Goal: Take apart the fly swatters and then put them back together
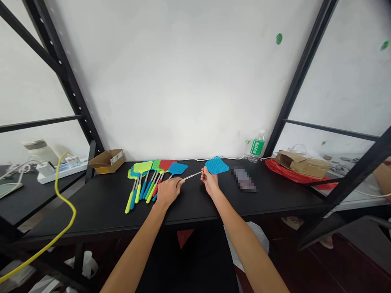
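I hold a blue fly swatter point(216, 165) above the black table point(100, 203) with both hands. My left hand point(168, 191) is closed round its handle end. My right hand point(208, 180) pinches the thin metal rod just below the blue mesh head. To the left of my left hand, several fly swatters point(146, 179) in green, blue and red lie side by side on the table, heads toward the wall.
An open cardboard box point(107, 160) sits at the back left. A water bottle point(257, 146) stands by the wall, with a brown package point(302, 163) on red cloth to its right. A yellow cable point(65, 207) hangs at left. Black frame posts point(293, 89) flank the table.
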Available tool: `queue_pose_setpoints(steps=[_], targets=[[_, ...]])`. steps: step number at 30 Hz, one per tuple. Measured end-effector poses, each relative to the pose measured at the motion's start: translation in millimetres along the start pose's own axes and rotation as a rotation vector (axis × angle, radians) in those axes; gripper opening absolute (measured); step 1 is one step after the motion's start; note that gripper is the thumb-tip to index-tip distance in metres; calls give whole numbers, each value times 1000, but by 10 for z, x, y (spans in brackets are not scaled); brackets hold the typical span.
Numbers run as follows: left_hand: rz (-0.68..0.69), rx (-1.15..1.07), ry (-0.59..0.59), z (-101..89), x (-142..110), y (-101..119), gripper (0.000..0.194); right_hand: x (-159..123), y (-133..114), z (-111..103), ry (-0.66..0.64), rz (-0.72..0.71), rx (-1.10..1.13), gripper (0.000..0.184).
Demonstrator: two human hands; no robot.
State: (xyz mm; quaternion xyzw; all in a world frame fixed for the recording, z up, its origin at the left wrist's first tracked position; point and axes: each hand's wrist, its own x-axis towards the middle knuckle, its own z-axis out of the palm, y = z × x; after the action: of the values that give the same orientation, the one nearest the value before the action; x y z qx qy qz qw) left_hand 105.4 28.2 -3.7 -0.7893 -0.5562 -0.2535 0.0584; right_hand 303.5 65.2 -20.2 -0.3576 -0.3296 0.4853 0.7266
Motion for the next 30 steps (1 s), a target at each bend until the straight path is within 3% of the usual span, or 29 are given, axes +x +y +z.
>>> queue_pose_setpoints(steps=[12,21,26,30], targets=[[4,13,97,12,-8,-76,37,4,3,18,49,-45,79,40],[5,10,91,-53,-91,-242,42,63,-59,-91,77,-56,112,42],[24,-40,204,-37,-96,-246,30,-3,-90,-103,-58,6,63,50],[75,-81,256,-45,-108,-222,14,-63,-53,-66,-276,11,-170,49]])
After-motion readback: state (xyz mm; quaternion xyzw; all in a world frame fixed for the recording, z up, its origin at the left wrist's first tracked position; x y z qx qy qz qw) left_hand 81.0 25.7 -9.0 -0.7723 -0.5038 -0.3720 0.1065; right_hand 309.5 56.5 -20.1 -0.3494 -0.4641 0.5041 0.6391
